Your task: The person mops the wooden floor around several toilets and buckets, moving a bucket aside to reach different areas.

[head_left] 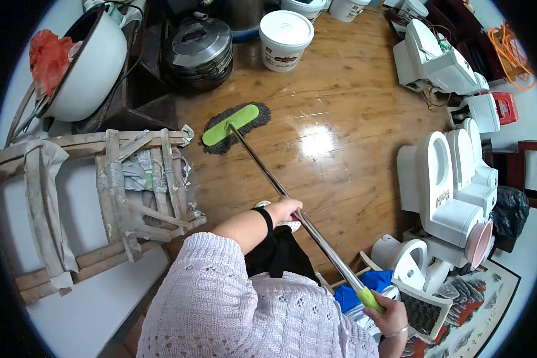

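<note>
A flat floor mop (259,164) reaches diagonally over the wooden floor. Its green plate with grey shaggy fringe rests on the boards near the wooden frame at left. My left hand (285,209) is wrapped round the middle of the metal pole; a black band circles that wrist. Lower right, my right hand (392,315) grips the green end of the handle, with a thin bracelet on the wrist. Beneath that end lie a blue cloth (364,287) and a chair, partly covered by the arm. A light shoe shows below my left hand.
Several white toilets (438,179) line the right side. White buckets (286,42) and a lidded metal pot (200,51) stand at the back. A wooden frame (116,191) and a white basin (95,71) are at left. A framed picture (477,310) lies lower right.
</note>
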`<state>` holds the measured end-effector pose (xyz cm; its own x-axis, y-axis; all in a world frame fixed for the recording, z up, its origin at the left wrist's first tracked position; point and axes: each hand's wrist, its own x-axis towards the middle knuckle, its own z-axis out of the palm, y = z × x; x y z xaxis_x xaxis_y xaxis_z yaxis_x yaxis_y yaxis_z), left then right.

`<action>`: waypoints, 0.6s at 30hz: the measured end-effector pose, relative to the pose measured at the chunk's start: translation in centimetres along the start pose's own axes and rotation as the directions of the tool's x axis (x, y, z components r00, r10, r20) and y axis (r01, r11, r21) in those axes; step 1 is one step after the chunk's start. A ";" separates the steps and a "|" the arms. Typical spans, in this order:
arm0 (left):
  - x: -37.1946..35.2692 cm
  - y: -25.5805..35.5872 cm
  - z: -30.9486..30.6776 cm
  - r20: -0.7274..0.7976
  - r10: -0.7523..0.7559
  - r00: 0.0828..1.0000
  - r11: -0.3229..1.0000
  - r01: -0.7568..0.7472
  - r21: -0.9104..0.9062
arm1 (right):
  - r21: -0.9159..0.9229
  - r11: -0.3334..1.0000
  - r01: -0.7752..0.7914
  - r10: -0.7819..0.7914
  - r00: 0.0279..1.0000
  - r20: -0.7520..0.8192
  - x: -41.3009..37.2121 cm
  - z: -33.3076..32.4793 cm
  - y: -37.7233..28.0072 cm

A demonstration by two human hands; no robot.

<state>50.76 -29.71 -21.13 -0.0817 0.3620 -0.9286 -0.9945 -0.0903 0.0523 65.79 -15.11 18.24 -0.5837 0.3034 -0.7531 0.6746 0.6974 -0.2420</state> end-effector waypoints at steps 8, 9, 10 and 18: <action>-2.9 7.4 -7.4 -0.179 0.177 0.968 0.980 -0.157 0.123 | -0.059 0.991 0.118 -0.118 0.993 -0.002 3.9 7.5 -4.2; -2.8 6.5 -7.0 -0.180 0.173 0.968 0.981 -0.152 0.123 | -0.047 0.993 0.109 -0.107 0.994 0.028 3.6 7.4 -3.7; -2.6 5.3 -6.5 -0.170 0.154 0.973 0.984 -0.136 0.115 | -0.058 0.993 0.103 -0.100 0.994 0.050 3.1 7.1 -2.6; -7.0 -6.5 4.5 0.123 -0.143 0.982 0.986 0.130 0.105 | -0.067 0.978 -0.197 0.204 0.973 0.109 -4.9 -4.9 1.4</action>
<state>57.53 -27.46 -13.35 0.0540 0.4821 -0.8744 -0.9980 0.0554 -0.0311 67.40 -12.43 24.53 -0.3814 0.3666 -0.8486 0.7449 0.6655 -0.0473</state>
